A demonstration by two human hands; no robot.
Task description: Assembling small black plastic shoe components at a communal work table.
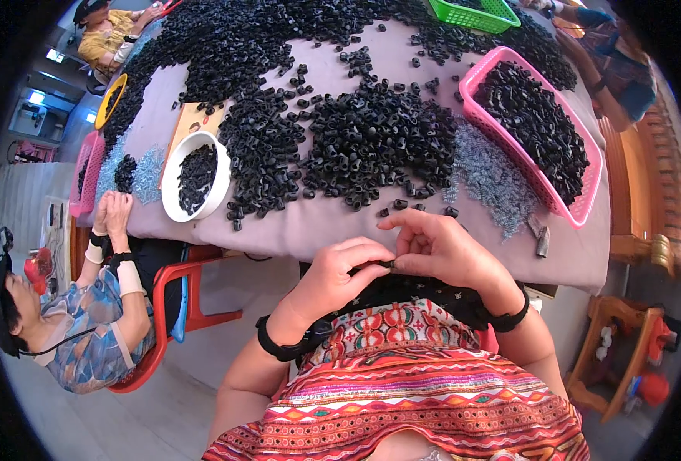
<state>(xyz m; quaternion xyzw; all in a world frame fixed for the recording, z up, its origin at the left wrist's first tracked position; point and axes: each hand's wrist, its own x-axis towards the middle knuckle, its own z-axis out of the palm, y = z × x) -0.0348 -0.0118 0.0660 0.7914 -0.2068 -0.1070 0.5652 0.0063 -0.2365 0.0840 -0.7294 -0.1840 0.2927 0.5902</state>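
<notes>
At the near edge of the table my left hand [329, 275] is closed, thumb and fingers around a small black plastic piece [365, 267], mostly hidden by the fingers. My right hand [448, 250] meets it there, its thumb and a finger pinched at the piece's right end while the index finger is raised. Whatever else that pinch holds is too small to make out. Just beyond my hands lies a large heap of short black tubular pieces [379, 138]. Right of the heap, small clear plastic parts [494, 180] are spread beside a pink basket [594, 177] full of black pieces.
A white bowl [170, 184] of black pieces stands left of the heap. Farther off are a green basket [475, 19] and more black pieces [240, 46]. A co-worker [87, 330] sits at left on a red chair [160, 307]; other people are at the far corners.
</notes>
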